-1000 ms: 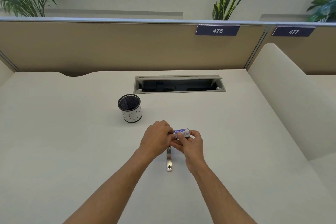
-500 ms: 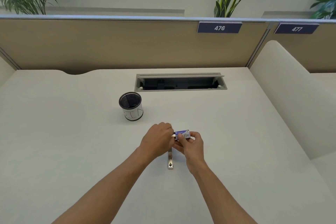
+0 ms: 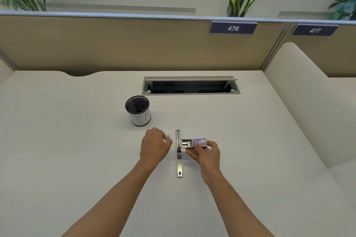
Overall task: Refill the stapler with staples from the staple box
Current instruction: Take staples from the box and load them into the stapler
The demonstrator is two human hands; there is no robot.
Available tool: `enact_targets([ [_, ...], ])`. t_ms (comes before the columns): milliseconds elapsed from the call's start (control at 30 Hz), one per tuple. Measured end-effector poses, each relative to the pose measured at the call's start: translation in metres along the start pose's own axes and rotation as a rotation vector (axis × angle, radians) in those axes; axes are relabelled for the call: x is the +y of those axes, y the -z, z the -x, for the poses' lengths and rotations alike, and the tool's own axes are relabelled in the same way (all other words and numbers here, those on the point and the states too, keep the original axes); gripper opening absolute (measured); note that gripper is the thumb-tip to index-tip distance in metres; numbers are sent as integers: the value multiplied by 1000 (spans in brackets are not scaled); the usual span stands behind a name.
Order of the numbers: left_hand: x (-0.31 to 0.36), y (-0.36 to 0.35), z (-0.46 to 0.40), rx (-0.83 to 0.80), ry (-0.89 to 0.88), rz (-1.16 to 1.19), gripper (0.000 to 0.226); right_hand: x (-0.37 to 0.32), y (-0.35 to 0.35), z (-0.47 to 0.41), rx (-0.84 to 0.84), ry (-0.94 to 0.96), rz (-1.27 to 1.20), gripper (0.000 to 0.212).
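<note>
A metal stapler point(image 3: 179, 161) lies flat on the white desk, opened out lengthwise, its two halves in one line. My right hand point(image 3: 205, 153) holds a small purple staple box point(image 3: 194, 143) just right of the stapler; the box's inner tray is slid out to the left. My left hand point(image 3: 155, 146) hovers left of the stapler, its fingertips pinching a small silvery strip of staples point(image 3: 167, 137).
A black mesh pen cup point(image 3: 138, 110) with a white label stands behind my left hand. Further back an open cable hatch point(image 3: 190, 85) is sunk into the desk point(image 3: 67, 150). A beige partition rises behind it, and a padded divider point(image 3: 308, 102) runs along the right.
My hands have come apart. The left hand drew away to the left with a strip of staples, the box tray now shows slid out, and the stapler's upper half is uncovered.
</note>
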State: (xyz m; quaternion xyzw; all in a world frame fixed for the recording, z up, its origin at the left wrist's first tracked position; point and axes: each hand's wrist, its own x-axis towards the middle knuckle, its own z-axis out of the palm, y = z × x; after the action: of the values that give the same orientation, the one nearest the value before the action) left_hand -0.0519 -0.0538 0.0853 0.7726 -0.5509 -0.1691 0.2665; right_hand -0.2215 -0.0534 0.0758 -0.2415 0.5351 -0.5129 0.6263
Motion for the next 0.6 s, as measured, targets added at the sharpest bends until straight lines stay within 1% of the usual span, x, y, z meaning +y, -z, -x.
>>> enact_targets([
  [67,-5,-6,2,-18,70,-29,24,1,1,0,0,2,-8,23],
  [200,-8,-17,6,-63,144,-155,37,1,4,1,10,10,-12,23],
  [267,-8,-22,8,-73,151,-194,40,0,5,1,15,10,-12,24],
  [433,-17,-34,11,-90,159,-229,39,0,6,1,0,18,-23,24],
  [600,-27,-40,9,-68,153,-194,40,0,8,2,3,12,-27,25],
])
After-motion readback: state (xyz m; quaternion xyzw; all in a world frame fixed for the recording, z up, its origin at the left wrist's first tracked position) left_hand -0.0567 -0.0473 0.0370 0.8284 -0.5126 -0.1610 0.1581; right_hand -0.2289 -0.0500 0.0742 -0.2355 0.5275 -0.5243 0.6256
